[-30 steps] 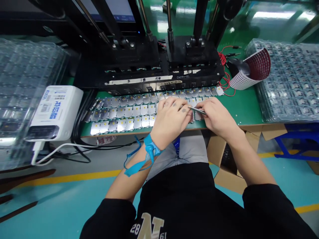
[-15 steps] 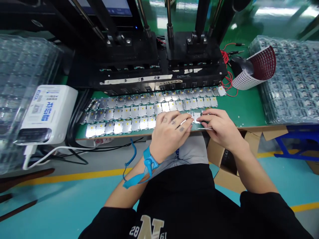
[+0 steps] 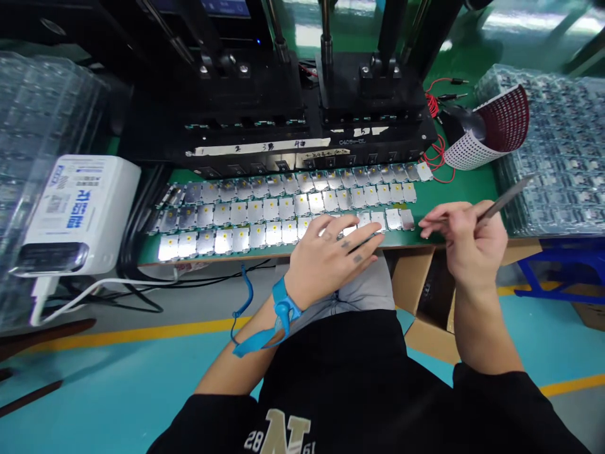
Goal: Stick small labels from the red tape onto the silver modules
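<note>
Green work surface (image 3: pixel 467 192), three rows of small metal-faced boards (image 3: pixel 258 236) laid along it in front of a black fixture (image 3: pixel 265 94); stacked clear trays (image 3: pixel 558 164) to the right. Hands apart. Left hand (image 3: pixel 331 252) palm down, fingers loosely spread over the front row, hiding some boards; whether the fingertips press on any, cannot tell. Right hand (image 3: pixel 477 243) just beyond that row's right end, closed on a slim metal tool (image 3: pixel 505 198), its visible length slanting up and away from the boards. Judgement on handling: keep the left touch light and flat, since boards packed this near would likely nudge one another. Tool best kept angled clear while the fingertips work, lest it scratch a face. Front row sits close to the table edge; small sideways pushes look safer than pulls toward the body.
</note>
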The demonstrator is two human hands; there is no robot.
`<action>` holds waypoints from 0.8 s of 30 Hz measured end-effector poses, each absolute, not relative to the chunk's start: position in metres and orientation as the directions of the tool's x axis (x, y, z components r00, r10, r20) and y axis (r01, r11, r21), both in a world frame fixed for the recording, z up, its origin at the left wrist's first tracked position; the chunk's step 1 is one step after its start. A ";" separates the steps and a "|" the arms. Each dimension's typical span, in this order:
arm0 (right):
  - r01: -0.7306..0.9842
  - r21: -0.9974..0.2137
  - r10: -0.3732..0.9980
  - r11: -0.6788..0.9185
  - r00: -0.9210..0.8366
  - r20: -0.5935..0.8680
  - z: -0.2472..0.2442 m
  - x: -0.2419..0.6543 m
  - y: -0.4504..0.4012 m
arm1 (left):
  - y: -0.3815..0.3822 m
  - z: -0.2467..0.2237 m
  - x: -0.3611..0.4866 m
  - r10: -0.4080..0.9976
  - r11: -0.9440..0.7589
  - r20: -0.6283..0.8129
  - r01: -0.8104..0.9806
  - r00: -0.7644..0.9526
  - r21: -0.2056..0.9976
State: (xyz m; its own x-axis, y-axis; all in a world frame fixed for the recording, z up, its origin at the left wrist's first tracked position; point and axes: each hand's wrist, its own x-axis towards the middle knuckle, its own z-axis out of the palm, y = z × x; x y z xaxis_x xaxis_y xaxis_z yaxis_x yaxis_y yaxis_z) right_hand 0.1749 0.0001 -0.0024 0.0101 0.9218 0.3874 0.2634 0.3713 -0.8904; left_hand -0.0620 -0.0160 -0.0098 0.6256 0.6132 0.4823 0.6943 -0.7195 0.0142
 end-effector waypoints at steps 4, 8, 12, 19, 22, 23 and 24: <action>0.635 -0.657 0.900 0.407 -0.153 0.409 -0.004 0.180 -0.001 | -0.016 -0.009 -0.062 0.616 -0.718 0.476 0.696 0.628 0.011; 0.665 -0.548 0.855 0.508 -0.313 0.414 -0.006 0.178 -0.001 | -0.015 -0.008 -0.060 0.606 -0.721 0.480 0.693 0.634 -0.006; 0.667 -0.522 0.841 0.531 -0.341 0.419 -0.005 0.176 -0.002 | -0.015 -0.009 -0.059 0.602 -0.722 0.482 0.692 0.636 -0.011; 0.600 -0.531 0.795 0.599 -0.365 0.484 -0.007 0.178 -0.003 | -0.017 -0.006 -0.061 0.608 -0.729 0.466 0.684 0.642 0.008; 0.589 -0.525 0.784 0.614 -0.381 0.490 -0.011 0.179 -0.003 | -0.024 0.000 -0.055 0.617 -0.747 0.442 0.661 0.651 0.071; 0.595 -0.521 0.786 0.613 -0.386 0.484 -0.012 0.180 -0.003 | -0.026 0.000 -0.051 0.619 -0.752 0.435 0.652 0.654 0.091; 0.600 -0.517 0.787 0.610 -0.385 0.482 -0.013 0.180 -0.003 | -0.027 0.000 -0.047 0.623 -0.754 0.428 0.648 0.655 0.105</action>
State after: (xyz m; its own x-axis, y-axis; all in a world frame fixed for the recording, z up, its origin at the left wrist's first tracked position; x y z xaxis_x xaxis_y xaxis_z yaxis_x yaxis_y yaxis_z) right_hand 0.1800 -0.0030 -0.0130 -0.3846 0.7870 0.4824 0.5998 0.6103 -0.5175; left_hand -0.0468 -0.0268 0.0003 0.6548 0.6229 0.4280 0.6484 -0.7540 0.1055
